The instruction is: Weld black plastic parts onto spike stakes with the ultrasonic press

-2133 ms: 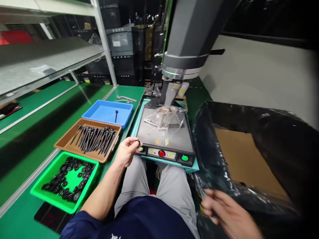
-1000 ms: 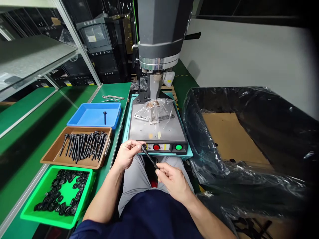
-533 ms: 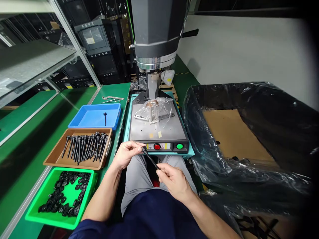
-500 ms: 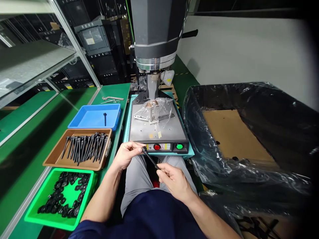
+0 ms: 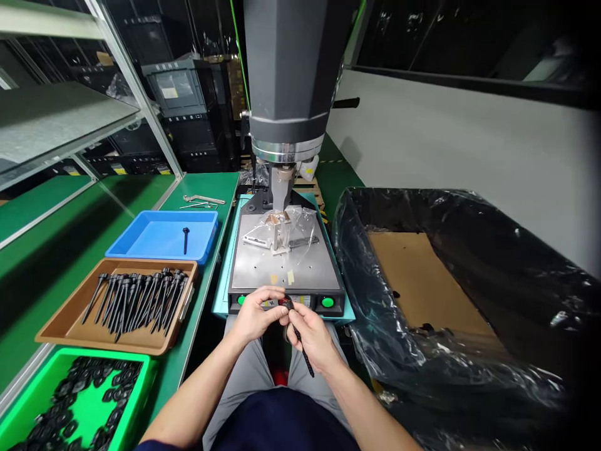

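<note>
A black pin (image 5: 305, 358) is being gripped by the closed fingers of the right hand (image 5: 313, 332), shaft slanting down over the lap, while its head is being pinched by the left hand (image 5: 256, 316) just before the machine's button panel (image 5: 314, 302). Judged from this, the shaft is best being kept steady and both grips close together.

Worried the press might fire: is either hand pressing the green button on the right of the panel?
No: the left hand and right hand both hold a black pin, and the right green button sits uncovered.
</note>
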Available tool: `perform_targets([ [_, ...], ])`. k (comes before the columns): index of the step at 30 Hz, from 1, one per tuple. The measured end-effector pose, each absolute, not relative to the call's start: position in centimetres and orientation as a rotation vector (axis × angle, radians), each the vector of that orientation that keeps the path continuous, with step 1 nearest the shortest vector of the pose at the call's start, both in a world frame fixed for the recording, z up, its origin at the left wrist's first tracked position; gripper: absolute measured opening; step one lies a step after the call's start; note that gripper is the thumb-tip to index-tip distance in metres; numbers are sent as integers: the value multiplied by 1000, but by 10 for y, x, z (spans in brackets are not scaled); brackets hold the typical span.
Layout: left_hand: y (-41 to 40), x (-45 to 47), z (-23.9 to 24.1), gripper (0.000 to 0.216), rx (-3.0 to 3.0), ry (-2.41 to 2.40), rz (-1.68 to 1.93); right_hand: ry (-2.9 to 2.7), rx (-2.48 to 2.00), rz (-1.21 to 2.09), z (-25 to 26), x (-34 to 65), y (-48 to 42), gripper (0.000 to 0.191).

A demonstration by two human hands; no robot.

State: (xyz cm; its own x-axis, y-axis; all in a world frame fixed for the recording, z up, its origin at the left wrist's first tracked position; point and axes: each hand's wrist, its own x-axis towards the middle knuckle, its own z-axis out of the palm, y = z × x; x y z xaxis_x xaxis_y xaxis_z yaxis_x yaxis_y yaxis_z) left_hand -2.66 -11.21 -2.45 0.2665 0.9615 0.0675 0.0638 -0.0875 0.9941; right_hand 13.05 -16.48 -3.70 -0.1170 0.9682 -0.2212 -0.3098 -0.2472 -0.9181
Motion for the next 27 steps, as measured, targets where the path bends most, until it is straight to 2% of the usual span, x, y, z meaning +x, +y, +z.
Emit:
perform_targets([
  [4, -59, -42, -45, 46, 1095, 1384, 1355, -861, -1123, 1519, -45, 140, -150, 49],
  [7, -13, -54, -54, 56, 953, 1406, 1456, -878, -1144, 1531, -47, 140, -137, 57],
  [12, 14, -53, -51, 37, 970, 1233, 1251, -976, -1154, 1606, -52, 126, -110, 50],
  [20, -27, -43, -6, 29, 589, 792, 998, -795, -956, 1809, -72, 77, -73, 36],
  [23, -30, -42, 3, 25, 540, 754, 1029, -887, -878, 1630, -68, 72, -49, 35],
  [27, -27, -43, 7, 25, 526, 717, 1053, -1058, -1007, 1185, -56, 91, -7, 41],
])
